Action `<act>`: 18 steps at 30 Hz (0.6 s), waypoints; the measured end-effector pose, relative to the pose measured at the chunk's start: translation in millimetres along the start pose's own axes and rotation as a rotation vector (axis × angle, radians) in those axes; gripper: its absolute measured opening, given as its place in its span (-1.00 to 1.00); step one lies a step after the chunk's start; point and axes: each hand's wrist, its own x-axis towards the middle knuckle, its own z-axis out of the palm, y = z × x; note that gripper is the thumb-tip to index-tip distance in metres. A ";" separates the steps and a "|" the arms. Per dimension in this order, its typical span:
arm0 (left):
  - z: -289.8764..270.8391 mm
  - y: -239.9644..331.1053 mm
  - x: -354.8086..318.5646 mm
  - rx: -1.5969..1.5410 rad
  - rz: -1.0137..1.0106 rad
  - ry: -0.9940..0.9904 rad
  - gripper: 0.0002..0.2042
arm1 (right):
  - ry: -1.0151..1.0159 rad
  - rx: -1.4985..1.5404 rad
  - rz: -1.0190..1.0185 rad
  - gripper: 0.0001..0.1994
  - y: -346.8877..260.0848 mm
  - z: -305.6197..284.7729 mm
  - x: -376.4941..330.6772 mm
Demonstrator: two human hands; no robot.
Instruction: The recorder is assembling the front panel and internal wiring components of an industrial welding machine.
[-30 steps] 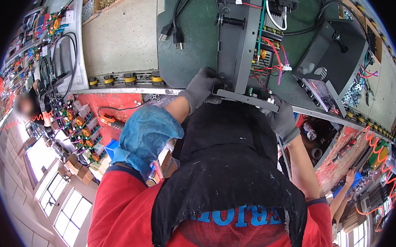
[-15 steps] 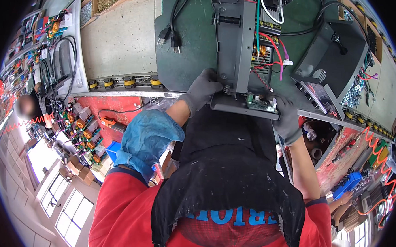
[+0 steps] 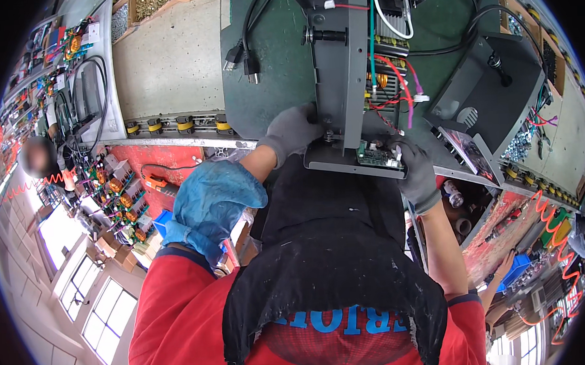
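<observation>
A dark grey metal chassis (image 3: pixel 332 83) lies on the green mat, its narrow end panel (image 3: pixel 354 169) toward me at the bench edge. My left hand (image 3: pixel 293 131), in a grey glove, closes on the chassis corner left of that panel, its fingertips partly hidden behind the metal. A small green circuit board (image 3: pixel 377 154) with white connectors is at the panel's right part. My right hand (image 3: pixel 417 177), also gloved, is closed round the panel's right end, fingers beside the board. Red wires (image 3: pixel 402 86), a green wire (image 3: pixel 372 42) and a yellow-wound coil (image 3: pixel 381 80) show inside the chassis.
Black power plugs (image 3: pixel 243 61) lie left of the chassis. At right stands another open grey housing (image 3: pixel 497 92) with a panel and wires. Roller track (image 3: pixel 185 124) runs along the bench edge. An orange tool (image 3: pixel 159 183) is below at left; a person (image 3: pixel 50 154) works farther off.
The chassis has shifted slightly left, with both hands moving along with it. The fingers keep about the same places on it.
</observation>
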 end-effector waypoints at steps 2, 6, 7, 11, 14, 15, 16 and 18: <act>-5.1 6.1 3.8 0.167 -0.030 0.038 -0.68 | 0.047 0.035 -0.019 -0.62 -0.5 -1.7 -1.0; -8.1 12.3 9.3 0.181 -0.049 0.048 -0.70 | -0.044 0.101 0.118 -0.66 5.0 -10.0 1.5; -6.9 11.2 8.5 0.174 -0.043 0.073 -0.71 | -0.039 0.100 0.076 -0.66 6.2 -11.9 2.3; -1.5 -0.5 6.4 0.094 0.028 0.103 -0.69 | 0.072 0.033 -0.068 -0.64 7.9 -12.9 2.7; 6.1 -9.0 5.2 0.048 0.197 0.094 -0.70 | 0.160 0.067 -0.016 -0.62 9.3 -8.4 2.6; 7.5 -12.3 3.1 0.050 0.191 0.098 -0.70 | 0.164 0.095 -0.003 -0.63 9.5 -6.6 1.7; 9.6 -15.7 -1.9 0.081 0.164 0.132 -0.69 | 0.160 0.094 -0.023 -0.63 10.4 -4.6 1.8; 14.4 -21.9 -13.6 0.109 0.132 0.165 -0.66 | 0.204 0.171 -0.002 -0.65 11.7 -0.9 0.7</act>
